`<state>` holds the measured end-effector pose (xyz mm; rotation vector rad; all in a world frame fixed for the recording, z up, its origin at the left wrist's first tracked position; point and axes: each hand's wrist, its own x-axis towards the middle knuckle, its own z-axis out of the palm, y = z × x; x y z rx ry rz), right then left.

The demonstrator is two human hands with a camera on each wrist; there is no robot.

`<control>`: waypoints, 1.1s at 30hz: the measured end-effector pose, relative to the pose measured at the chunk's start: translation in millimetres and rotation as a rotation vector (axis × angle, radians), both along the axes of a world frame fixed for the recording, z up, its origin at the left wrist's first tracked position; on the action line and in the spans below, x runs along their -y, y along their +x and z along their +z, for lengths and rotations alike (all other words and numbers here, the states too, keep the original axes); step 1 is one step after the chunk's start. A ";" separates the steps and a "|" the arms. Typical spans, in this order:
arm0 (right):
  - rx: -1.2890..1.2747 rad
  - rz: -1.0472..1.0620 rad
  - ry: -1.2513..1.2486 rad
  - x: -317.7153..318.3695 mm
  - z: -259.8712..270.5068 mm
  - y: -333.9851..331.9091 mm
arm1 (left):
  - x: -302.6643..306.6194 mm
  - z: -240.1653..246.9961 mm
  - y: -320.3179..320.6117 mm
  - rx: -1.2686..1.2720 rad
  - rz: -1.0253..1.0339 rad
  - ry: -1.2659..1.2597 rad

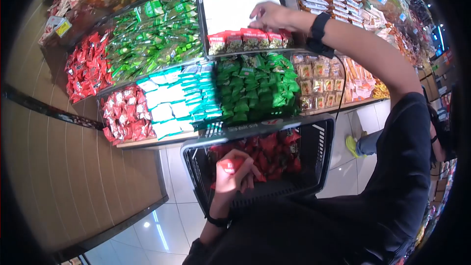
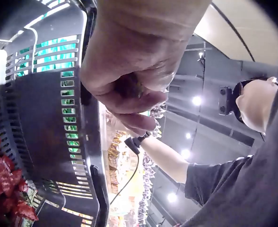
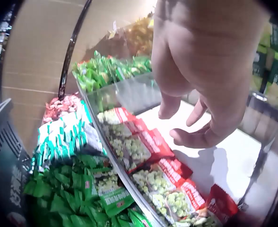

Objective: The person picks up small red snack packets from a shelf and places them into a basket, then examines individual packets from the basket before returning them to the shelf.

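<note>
Head view: left grip [image 1: 229, 179] holds red packet [image 1: 232, 165], right grip [image 1: 273, 15] relaxed above bags [image 1: 249, 41] pointing lengthwise forward.

Head: above basket [image 1: 240, 129], facing forward-down. Left wrist: close beside basket, facing upward. Right wrist: close beyond basket, downward. Shared by all: basket.

The basket [image 1: 312, 159] is dark grey with white lettering. Bin packets [image 1: 249, 40] pair red tops with pale-green pictures; the bin base [image 1: 228, 12] is white. Basket packets [image 1: 269, 145] look plain red, though shadowed.
</note>
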<state>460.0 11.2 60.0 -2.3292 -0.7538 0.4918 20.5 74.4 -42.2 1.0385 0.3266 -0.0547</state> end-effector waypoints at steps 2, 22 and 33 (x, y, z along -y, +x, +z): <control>0.150 0.012 0.158 11.7 31.4 -22.6 | 3.8 6.5 3.5 0.057 0.010 0.051; -0.389 0.353 0.161 134.6 41.6 -283.0 | 40.9 73.4 -16.1 0.159 -0.199 0.223; -0.353 0.406 0.175 124.5 48.1 -270.8 | 35.1 55.8 -16.4 0.297 -0.168 0.072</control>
